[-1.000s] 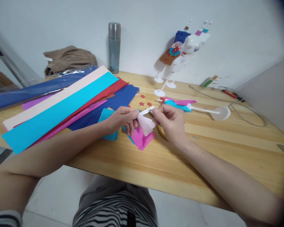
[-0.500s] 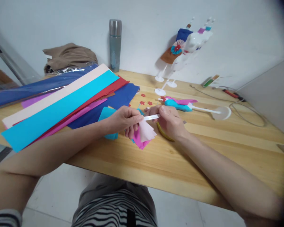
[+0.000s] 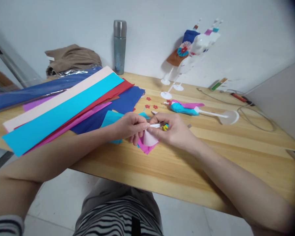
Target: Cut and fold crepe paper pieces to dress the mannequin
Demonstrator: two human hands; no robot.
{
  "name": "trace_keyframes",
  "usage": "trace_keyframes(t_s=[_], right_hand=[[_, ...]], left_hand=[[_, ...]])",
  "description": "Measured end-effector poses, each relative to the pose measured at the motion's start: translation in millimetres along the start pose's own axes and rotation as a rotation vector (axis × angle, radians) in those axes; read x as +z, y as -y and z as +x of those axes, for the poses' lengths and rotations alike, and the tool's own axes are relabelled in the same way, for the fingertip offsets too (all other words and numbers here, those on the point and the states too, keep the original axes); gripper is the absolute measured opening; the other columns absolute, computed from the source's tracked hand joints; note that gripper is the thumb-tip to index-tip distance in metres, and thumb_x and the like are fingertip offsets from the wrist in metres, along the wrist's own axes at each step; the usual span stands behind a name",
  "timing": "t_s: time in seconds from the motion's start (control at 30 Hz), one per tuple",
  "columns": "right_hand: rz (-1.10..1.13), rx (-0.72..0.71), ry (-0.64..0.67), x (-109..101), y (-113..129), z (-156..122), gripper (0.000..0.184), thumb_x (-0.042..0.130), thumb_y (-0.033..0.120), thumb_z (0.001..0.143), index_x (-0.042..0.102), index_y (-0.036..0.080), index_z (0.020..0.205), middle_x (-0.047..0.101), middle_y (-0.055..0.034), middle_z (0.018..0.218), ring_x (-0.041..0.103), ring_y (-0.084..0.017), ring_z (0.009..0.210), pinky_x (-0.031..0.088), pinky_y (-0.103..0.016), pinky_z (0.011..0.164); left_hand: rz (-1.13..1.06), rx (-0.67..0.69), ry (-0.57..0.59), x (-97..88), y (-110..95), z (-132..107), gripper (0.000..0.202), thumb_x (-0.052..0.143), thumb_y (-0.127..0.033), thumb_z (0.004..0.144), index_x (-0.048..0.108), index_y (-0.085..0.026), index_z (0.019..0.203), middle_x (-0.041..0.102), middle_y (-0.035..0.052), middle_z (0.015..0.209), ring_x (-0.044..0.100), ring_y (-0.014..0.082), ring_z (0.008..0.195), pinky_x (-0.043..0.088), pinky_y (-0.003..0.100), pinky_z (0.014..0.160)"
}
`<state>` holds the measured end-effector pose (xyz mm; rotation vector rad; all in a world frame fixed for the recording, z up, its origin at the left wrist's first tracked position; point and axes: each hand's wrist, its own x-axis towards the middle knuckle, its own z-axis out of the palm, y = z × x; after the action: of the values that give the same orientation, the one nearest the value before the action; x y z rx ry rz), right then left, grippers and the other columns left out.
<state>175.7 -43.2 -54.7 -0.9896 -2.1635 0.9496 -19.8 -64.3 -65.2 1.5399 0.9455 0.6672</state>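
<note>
The left hand (image 3: 132, 127) pinches pale pink paper (image 3: 149, 139) between thumb and fingers; the right hand (image 3: 174, 130) grips a white strip (image 3: 156, 125) just beside it, thumb and fingers closed.

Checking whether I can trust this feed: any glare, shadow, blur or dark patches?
Head view: bright glints on the clear plastic wrap; head view: soft shadow along the bare right forearm on the pale wooden table; head view: upper right corner goes black; head view: the pale pink folded paper looks too soft to count its folds.
</note>
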Motion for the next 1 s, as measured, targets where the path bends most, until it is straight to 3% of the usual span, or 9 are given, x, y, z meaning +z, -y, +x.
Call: trace_keyframes(t_s=[0.27,0.6,0.8,0.9,1.0], right_hand=[[0.365,0.103,0.092,-3.7,-4.7,0.1,0.03,0.081,0.046,0.074,0.064,0.022,0.069,0.06,-0.0015,0.067,0.052,-0.016,0.062,0.041,-0.03,0.055],[0.494,0.058,0.106,-3.3,-17.2,2.0,0.034,0.086,0.049,0.073,0.065,0.022,0.069,0.066,-0.003,0.074,0.055,-0.017,0.065,0.043,-0.03,0.056],[0.537,0.051,0.052,-4.1,-18.1,1.2,0.027,0.086,0.044,0.073,0.068,0.024,0.071,0.066,-0.0031,0.073,0.057,-0.017,0.066,0.043,-0.031,0.055],[0.491,0.072,0.05,-2.6,-15.0,0.9,0.024,0.084,0.038,0.072,0.065,0.023,0.069,0.064,-0.0019,0.07,0.055,-0.016,0.064,0.041,-0.029,0.054],[0.459,0.07,0.058,0.1,-13.0,1.0,0.021,0.079,0.035,0.073,0.063,0.022,0.068,0.06,-0.0001,0.066,0.053,-0.015,0.063,0.04,-0.028,0.054]], left_hand=[[-0.118,-0.006,0.128,-8.3,1.5,1.2,0.04,0.066,-0.042,0.092,0.059,-0.016,0.064,0.061,0.0011,0.044,0.06,0.0107,0.037,0.043,0.015,0.038],[-0.219,0.016,0.272,-18.6,4.6,1.7,0.037,0.07,-0.048,0.089,0.066,-0.013,0.078,0.068,0.0049,0.052,0.068,0.0157,0.048,0.054,0.021,0.048],[-0.406,0.043,0.161,-25.8,15.1,9.8,0.043,0.072,-0.052,0.076,0.071,-0.01,0.083,0.075,0.009,0.071,0.065,0.0165,0.044,0.05,0.025,0.041],[-0.263,0.053,0.084,-21.8,12.4,7.3,0.052,0.069,-0.063,0.08,0.069,-0.011,0.077,0.068,0.0055,0.058,0.061,0.0146,0.042,0.047,0.022,0.041],[-0.064,0.043,0.007,-14.8,4.6,1.6,0.048,0.071,-0.061,0.079,0.065,-0.014,0.072,0.062,0.0027,0.049,0.059,0.013,0.042,0.043,0.02,0.041]])
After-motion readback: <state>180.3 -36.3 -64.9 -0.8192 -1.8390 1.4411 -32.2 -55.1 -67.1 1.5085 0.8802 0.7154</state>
